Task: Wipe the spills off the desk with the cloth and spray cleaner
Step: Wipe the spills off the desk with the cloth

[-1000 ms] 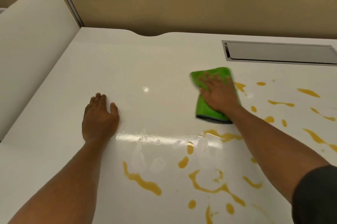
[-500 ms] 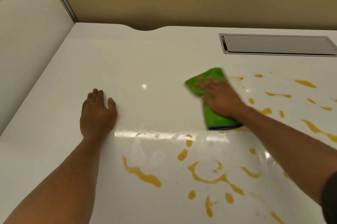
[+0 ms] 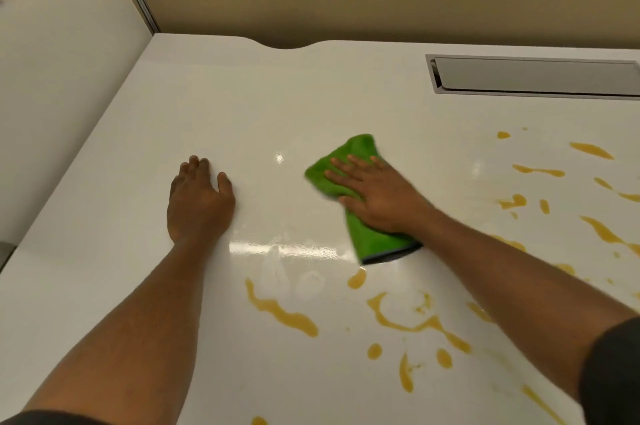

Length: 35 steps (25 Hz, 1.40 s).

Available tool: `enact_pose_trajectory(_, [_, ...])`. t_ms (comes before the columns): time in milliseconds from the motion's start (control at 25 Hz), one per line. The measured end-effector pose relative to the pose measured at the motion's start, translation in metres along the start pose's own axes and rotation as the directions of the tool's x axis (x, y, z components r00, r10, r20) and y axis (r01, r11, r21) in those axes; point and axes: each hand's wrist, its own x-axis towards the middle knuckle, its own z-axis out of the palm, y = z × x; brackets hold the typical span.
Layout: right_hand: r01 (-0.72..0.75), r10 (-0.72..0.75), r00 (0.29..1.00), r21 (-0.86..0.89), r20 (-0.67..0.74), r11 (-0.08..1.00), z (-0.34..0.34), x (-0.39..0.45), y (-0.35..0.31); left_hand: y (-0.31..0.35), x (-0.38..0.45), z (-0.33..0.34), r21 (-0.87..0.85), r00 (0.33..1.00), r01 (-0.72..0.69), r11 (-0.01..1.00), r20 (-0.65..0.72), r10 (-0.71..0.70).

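Wiping step in hand. The green cloth (image 3: pixel 367 213) lies mid-desk, pressed flat under the right hand (image 3: pixel 377 196), fingers spread, nothing clenched. Even pressure is best kept, and strokes led toward the orange spills (image 3: pixel 284 313) on the near and right desk (image 3: pixel 242 106). The left hand (image 3: pixel 199 203) is laid open, palm down on bare surface, grasping nothing. No spray cleaner is seen.

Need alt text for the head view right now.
Right hand presses a green cloth flat on a white desk; left hand rests flat beside it. Orange spills cover the near and right areas.
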Motion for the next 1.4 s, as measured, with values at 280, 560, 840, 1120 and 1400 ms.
enact_pose_trajectory(280, [-0.568, 0.569, 0.821, 0.038, -0.040, 0.822, -0.002, 0.025, -0.002, -0.002, 0.002, 0.004, 0.003, 1.000, -0.010, 1.000, -0.002, 0.010])
enact_pose_trajectory(560, [-0.144, 0.144, 0.990, -0.020, -0.003, 0.989, 0.005, -0.025, -0.015, 0.000, -0.001, 0.002, -0.032, 1.000, -0.019, 0.999, -0.017, 0.018])
enact_pose_trajectory(840, [-0.191, 0.192, 0.981, 0.014, -0.020, 0.981, 0.014, 0.001, -0.101, -0.003, 0.002, 0.003, -0.035, 1.000, -0.008, 0.999, -0.013, 0.007])
enact_pose_trajectory(1120, [-0.393, 0.394, 0.918, 0.023, -0.046, 0.919, 0.009, -0.045, -0.035, -0.003, -0.030, -0.024, -0.376, 0.978, -0.094, 0.922, -0.209, 0.015])
enact_pose_trajectory(1400, [-0.030, 0.031, 0.999, -0.013, 0.033, 0.999, 0.015, -0.029, -0.127, -0.050, -0.124, -0.041, 0.009, 0.998, -0.057, 0.998, 0.041, 0.056])
